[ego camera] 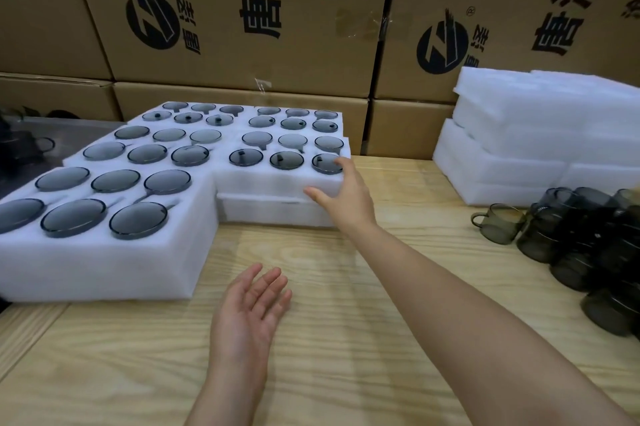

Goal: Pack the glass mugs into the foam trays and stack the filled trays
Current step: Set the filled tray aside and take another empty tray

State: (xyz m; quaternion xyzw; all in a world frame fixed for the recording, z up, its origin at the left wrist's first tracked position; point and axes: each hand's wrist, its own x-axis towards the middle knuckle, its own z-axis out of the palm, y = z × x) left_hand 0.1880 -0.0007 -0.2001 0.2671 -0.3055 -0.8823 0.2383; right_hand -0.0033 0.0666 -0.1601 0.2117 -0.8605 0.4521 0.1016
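Observation:
Filled white foam trays cover the left of the wooden table, dark glass mugs sunk rim-up in their round holes. My right hand (341, 192) grips the front right corner of a filled foam tray (273, 180), fingers over its top edge and thumb against its front face. This tray lies on a second tray (277, 211). A taller stack of filled trays (104, 259) stands at the near left. My left hand (251, 308) hovers over the table, palm up, fingers relaxed, holding nothing. Loose smoky glass mugs (588, 249) are piled at the right.
A stack of empty foam trays (512, 141) stands at the back right, with one mug (498, 223) apart in front of it. Printed cardboard boxes (242, 27) wall off the back. The wooden table (346, 339) runs bare between my arms.

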